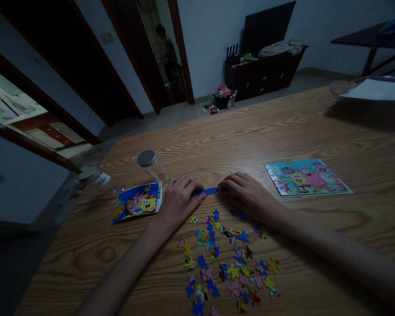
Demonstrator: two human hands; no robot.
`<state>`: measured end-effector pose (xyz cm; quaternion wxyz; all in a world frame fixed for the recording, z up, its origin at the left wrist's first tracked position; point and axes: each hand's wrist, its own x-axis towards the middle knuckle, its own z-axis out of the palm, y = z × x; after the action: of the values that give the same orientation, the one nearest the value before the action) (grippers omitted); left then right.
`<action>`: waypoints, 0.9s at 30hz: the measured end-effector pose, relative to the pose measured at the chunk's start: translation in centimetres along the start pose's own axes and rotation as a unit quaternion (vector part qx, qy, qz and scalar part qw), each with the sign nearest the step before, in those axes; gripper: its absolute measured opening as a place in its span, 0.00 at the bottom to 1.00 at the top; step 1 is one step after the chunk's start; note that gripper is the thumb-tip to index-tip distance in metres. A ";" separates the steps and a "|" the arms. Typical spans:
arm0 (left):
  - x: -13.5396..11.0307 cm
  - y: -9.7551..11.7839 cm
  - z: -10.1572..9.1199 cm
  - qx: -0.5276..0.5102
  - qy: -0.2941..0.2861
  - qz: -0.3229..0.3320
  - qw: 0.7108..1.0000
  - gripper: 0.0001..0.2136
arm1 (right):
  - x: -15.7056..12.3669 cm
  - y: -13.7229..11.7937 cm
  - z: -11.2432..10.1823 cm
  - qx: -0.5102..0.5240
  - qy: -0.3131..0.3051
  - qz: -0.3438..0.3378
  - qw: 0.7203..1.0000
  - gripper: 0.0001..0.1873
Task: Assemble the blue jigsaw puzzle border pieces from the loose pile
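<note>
- Strip of blue jigsaw pieces (210, 191): flat on the wooden table (283, 131), long axis running side to side between the 2 hands.
- Left hand (179, 202): fingers together, at the strip's left end; grip unclear.
- Right hand (246, 195): fingers together, at the strip's right end; grip unclear.
- Loose jigsaw pieces (220, 263): scattered just nearer the person than the strip.

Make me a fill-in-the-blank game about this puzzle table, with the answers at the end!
1. The left hand and right hand are at a strip of ____ puzzle pieces.
2. The loose pieces lie on a ____ table.
3. The upright jar has a ____ lid.
4. The cartoon card lies nearest the ____ hand.

Answers: blue; wooden; metal; left.
</note>
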<state>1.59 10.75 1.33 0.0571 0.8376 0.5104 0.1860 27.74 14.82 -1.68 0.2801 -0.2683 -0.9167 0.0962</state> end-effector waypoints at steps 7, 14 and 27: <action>-0.7 -0.7 -0.2 -0.049 -0.009 -0.010 0.999 0.08 | 0.1 0.1 0.1 -0.003 -0.003 -0.004 1.000 0.10; -1.1 -0.9 0.4 -0.081 0.006 -0.026 0.996 0.09 | 0.2 -0.1 -0.1 -0.006 -0.008 -0.006 1.000 0.10; -0.4 0.5 1.6 -0.076 0.039 -0.044 0.995 0.08 | 0.1 0.0 0.1 -0.007 -0.011 -0.010 1.000 0.11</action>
<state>2.45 10.29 -0.05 0.1088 0.7994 0.5333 0.2543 27.59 14.87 -1.70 0.2690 -0.2599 -0.9231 0.0895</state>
